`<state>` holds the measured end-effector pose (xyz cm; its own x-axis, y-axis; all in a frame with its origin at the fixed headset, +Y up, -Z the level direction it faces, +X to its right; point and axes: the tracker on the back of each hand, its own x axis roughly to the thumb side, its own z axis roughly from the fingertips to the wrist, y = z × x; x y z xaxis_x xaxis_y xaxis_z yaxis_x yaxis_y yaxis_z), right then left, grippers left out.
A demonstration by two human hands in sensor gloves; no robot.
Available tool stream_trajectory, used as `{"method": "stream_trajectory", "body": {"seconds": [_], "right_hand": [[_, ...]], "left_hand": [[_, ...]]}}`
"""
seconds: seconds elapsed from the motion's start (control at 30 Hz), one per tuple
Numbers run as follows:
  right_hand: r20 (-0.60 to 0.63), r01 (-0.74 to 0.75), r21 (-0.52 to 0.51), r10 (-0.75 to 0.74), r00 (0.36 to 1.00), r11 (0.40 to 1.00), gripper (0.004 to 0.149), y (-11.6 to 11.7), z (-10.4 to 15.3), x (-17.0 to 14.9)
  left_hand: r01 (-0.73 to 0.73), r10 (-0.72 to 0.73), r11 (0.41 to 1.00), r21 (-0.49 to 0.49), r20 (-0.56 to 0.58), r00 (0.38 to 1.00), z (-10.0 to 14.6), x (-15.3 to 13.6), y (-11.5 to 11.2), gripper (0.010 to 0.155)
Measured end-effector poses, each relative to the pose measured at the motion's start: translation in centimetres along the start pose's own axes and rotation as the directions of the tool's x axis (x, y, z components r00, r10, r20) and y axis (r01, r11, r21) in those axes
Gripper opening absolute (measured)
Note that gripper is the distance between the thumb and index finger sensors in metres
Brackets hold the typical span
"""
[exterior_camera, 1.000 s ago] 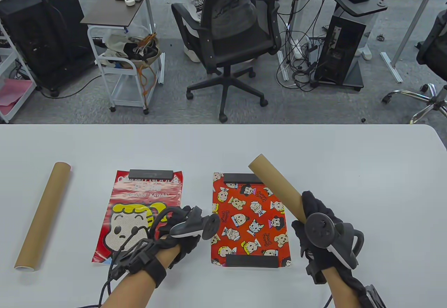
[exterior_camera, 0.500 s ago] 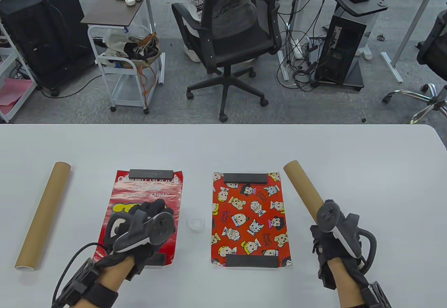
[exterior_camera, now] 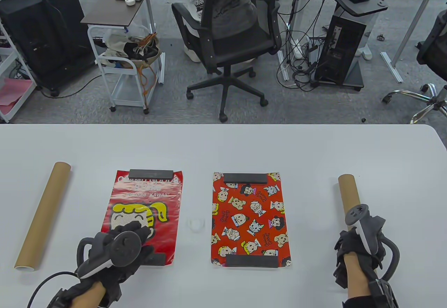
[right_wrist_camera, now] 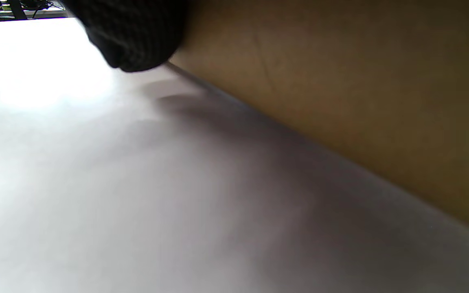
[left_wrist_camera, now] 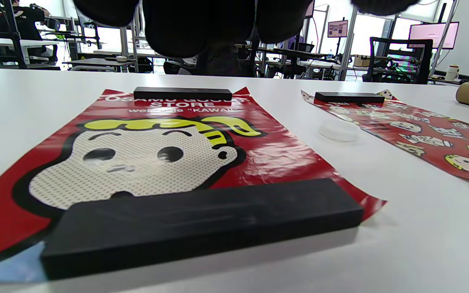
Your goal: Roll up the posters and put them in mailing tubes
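Observation:
Two posters lie flat, each pinned by black bars at top and bottom. The red girl-face poster [exterior_camera: 139,199] [left_wrist_camera: 136,162] has my left hand [exterior_camera: 134,231] spread over its lower part, just behind the near bar [exterior_camera: 159,258] [left_wrist_camera: 202,221]. Its fingers [left_wrist_camera: 202,24] hang straight and hold nothing. The cartoon-pattern poster [exterior_camera: 249,217] [left_wrist_camera: 413,122] lies to the right. My right hand [exterior_camera: 349,245] grips the near end of a brown mailing tube [exterior_camera: 349,192] [right_wrist_camera: 340,81] lying on the table at the right, with one fingertip [right_wrist_camera: 132,36] beside it. A second tube [exterior_camera: 43,215] lies at the far left.
A white tube cap [exterior_camera: 196,224] [left_wrist_camera: 339,131] sits between the two posters. The white table's far edge [exterior_camera: 223,125] runs across mid-view, with an office chair [exterior_camera: 230,39], carts and desks on the floor beyond.
My right hand swung the tube from over the cartoon poster out to the right and down onto the table. My left hand moved left from between the posters onto the girl-face poster, uncovering the white cap.

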<state>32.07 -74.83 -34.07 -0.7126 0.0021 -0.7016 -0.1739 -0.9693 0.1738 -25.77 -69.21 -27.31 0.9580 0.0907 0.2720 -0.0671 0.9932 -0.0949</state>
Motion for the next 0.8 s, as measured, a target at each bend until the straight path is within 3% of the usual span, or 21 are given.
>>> {"method": "stream_trajectory", "body": {"seconds": [0.33, 0.47, 0.57, 0.63, 0.7, 0.8], "right_hand": [[-0.016, -0.048, 0.014, 0.048, 0.999, 0.999, 0.083, 0.2, 0.0, 0.1], [0.004, -0.048, -0.03, 0.048, 0.999, 0.998, 0.088, -1.1, 1.1, 0.5], [0.142, 0.015, -0.152, 0.007, 0.99, 0.988, 0.086, -3.5, 4.3, 1.8], [0.276, 0.049, -0.155, -0.005, 0.961, 0.987, 0.082, -4.0, 6.7, 2.9], [0.429, 0.083, -0.079, -0.041, 0.902, 0.993, 0.076, -3.7, 8.7, 4.4], [0.697, 0.039, 0.182, -0.157, 0.7, 0.983, 0.06, -1.1, 11.4, 8.0]], "left_hand": [[0.01, -0.01, 0.999, -0.036, 0.007, 1.0, -0.2, 0.2, -0.4, 0.065], [0.016, -0.016, 1.0, -0.022, -0.002, 1.0, -0.1, 0.1, -0.3, 0.065], [0.02, -0.02, 1.0, -0.009, -0.002, 1.0, 0.0, 0.1, -0.2, 0.066], [0.023, -0.023, 1.0, -0.004, 0.004, 1.0, 0.0, 0.4, -0.2, 0.066], [0.017, -0.017, 1.0, -0.001, 0.021, 1.0, 0.0, 0.8, -0.3, 0.066], [-0.006, 0.006, 1.0, -0.007, 0.071, 0.997, -0.4, 2.6, -0.4, 0.066]]}}
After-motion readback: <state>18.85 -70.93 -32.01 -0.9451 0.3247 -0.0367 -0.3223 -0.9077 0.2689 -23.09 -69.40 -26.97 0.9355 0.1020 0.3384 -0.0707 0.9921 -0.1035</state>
